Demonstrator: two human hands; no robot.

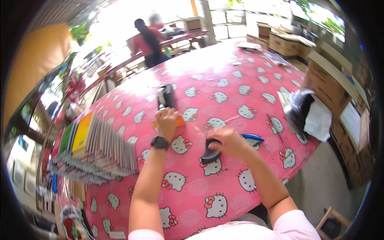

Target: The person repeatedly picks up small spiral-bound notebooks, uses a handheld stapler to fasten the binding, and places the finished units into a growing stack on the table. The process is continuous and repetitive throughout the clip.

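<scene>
Pink cat-print tablecloth (pixel 224 188): on it, right hand (pixel 228 141) clenches a black comb (pixel 209 154); left hand (pixel 167 122) grips an orange object (pixel 179 121).

Both hands (pixel 167 120) (pixel 226 140) forward, fingers curled

room: bare tablecloth (pixel 224 72) ahead; blocked: left notebook row (pixel 100 148); right black bag (pixel 298 110)

On a pink cat-print tablecloth (pixel 224 86), left hand (pixel 167 122) presses a flat orange card (pixel 180 121); right hand (pixel 226 141) grips a black ridged comb (pixel 209 155).
</scene>
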